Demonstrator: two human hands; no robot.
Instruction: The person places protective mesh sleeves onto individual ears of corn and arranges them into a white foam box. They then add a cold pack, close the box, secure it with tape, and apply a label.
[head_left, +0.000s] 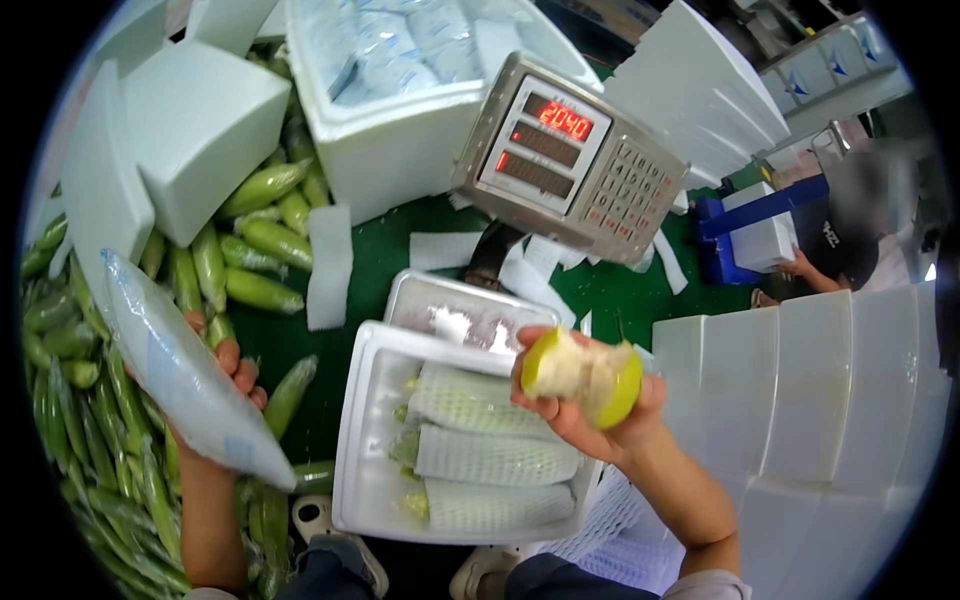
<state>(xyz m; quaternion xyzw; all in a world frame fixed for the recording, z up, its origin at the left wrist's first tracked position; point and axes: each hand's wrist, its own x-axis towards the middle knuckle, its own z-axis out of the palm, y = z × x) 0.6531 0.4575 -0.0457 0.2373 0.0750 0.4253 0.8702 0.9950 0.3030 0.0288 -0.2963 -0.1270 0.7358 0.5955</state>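
My left hand grips a long, plastic-wrapped white pack with pale blue patches, like an ice pack, at the left. My right hand holds a half-eaten yellow-green fruit, an apple or pear, with pale flesh exposed. Just below it sits a white foam box holding three items in white mesh sleeves, with green ends showing. The box rests against a metal scale platform. Above that, the scale's silver display head stands on a dark post, its red digits lit.
Wrapped green corn piles at left, beside foam blocks. A foam box of ice packs stands behind. White foam boxes line the right. Another person handles a white box by a blue scale. Foam strips litter the green surface.
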